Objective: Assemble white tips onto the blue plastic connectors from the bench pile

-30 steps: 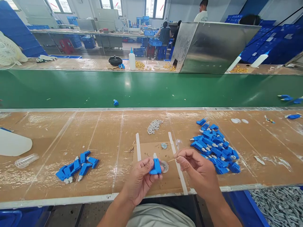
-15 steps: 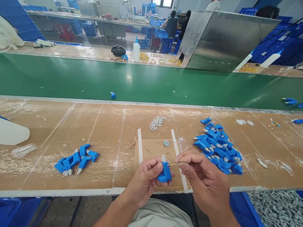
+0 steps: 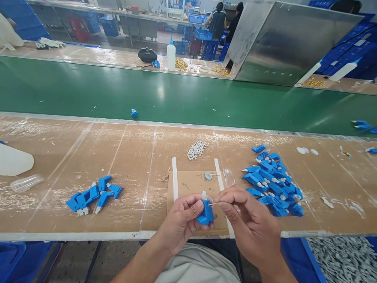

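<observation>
My left hand [image 3: 184,216] is closed around a blue plastic piece [image 3: 206,214] with a whitish tip pointing up. In my right hand [image 3: 249,220] a thin wooden stick [image 3: 214,204] is pinched between thumb and fingers. The stick's end meets the upper side of the blue piece; whether it goes in or only touches, I cannot tell. Beneath both hands lies a cardboard sheet [image 3: 188,184] with white tape strips. A small blue-grey blob [image 3: 208,176] with a stick at it lies just beyond my hands.
Blue pieces form a large pile [image 3: 273,181] at right and a small group [image 3: 94,195] at left. Small grey parts [image 3: 197,150] sit ahead. A green belt [image 3: 176,98] carries a blue piece [image 3: 134,113]. A bin of grey parts [image 3: 343,255] stands lower right.
The view has tilted down slightly. Both hands keep their grips, with the stick still at the blue piece. The blue piece on the belt has shifted left.
</observation>
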A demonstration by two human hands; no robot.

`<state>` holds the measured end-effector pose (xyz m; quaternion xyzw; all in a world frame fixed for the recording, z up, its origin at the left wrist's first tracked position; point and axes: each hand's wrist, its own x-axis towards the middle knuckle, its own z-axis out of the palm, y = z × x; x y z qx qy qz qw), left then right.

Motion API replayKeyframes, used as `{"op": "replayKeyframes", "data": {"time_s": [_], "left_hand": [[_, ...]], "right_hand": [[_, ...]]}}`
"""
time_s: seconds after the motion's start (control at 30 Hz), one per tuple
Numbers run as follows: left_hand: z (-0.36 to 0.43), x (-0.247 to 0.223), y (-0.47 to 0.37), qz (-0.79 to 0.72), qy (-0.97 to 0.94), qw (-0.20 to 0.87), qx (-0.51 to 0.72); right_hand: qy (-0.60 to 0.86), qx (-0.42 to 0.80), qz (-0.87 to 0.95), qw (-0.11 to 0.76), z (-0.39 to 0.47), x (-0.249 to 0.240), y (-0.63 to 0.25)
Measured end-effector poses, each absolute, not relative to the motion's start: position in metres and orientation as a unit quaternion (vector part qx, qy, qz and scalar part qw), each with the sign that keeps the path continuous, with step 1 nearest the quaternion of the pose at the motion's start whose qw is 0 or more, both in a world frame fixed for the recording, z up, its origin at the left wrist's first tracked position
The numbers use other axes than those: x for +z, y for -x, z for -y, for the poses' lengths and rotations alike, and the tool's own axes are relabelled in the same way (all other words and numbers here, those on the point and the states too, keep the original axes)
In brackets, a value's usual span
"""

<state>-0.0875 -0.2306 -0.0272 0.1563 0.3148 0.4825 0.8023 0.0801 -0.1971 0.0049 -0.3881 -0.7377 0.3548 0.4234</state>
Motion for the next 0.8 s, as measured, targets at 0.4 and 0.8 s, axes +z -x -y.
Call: {"op": "replayKeyframes", "data": {"time_s": [0.4, 0.8], "left_hand": [[0.231, -0.029, 0.089, -0.314, -0.148, 0.800, 0.490], [0.231, -0.053, 0.110, -0.315, -0.089, 0.787, 0.523]], "right_hand": [[0.386, 0.355, 0.725, 0.447, 0.198, 0.004, -0.078], [0.486, 0.395, 0.699, 0.345, 0.188, -0.034, -0.096]]}}
